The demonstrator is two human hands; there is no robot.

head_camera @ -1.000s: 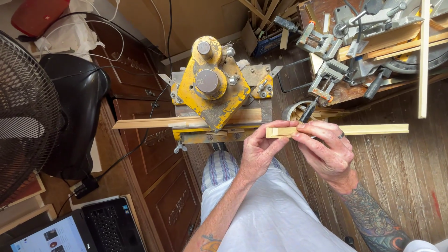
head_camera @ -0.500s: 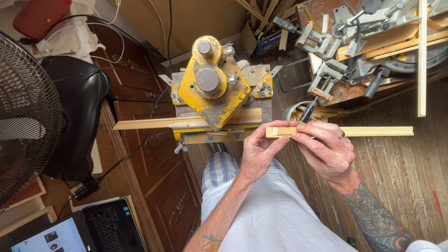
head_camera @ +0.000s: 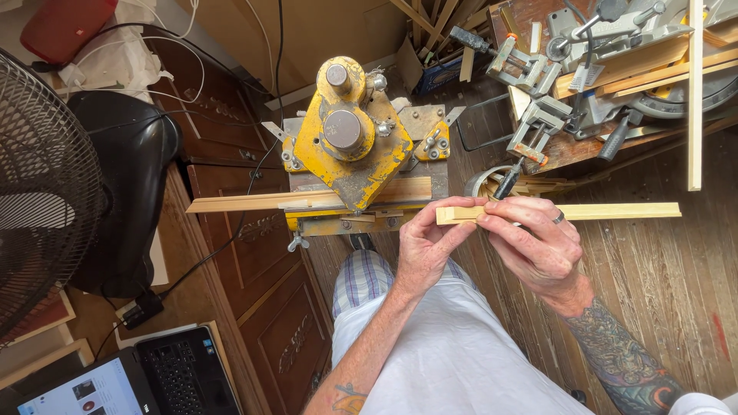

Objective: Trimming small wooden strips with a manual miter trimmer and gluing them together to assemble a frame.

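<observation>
Here, a long pale wooden moulding strip (head_camera: 615, 210) is held level in front of the body, above the worn plank floor (head_camera: 676, 292), with its left end just beside the front of a chipped yellow metal machine (head_camera: 346, 138). The left hand (head_camera: 427, 246) is curled around the strip's left end, thumb laid along the near edge and fingers closed over the top. The right hand (head_camera: 538, 242) is closed on the strip just beside the left one, its fingertips pressed on the upper face, a ring being seen on one finger; the free length of the strip runs out to the right past this hand. A second pale wooden strip (head_camera: 246, 203) is laid across the machine's bed and sticks out to the left, well apart from the held one. Behind the hands, a cluttered bench with grey metal clamps (head_camera: 538, 69) and more wood lengths is seen at the upper right. A black wire-guarded fan (head_camera: 38, 192) is placed at the far left, beside a dark wooden cabinet (head_camera: 254, 253), and an open laptop (head_camera: 131, 380) is seen at the lower left.
</observation>
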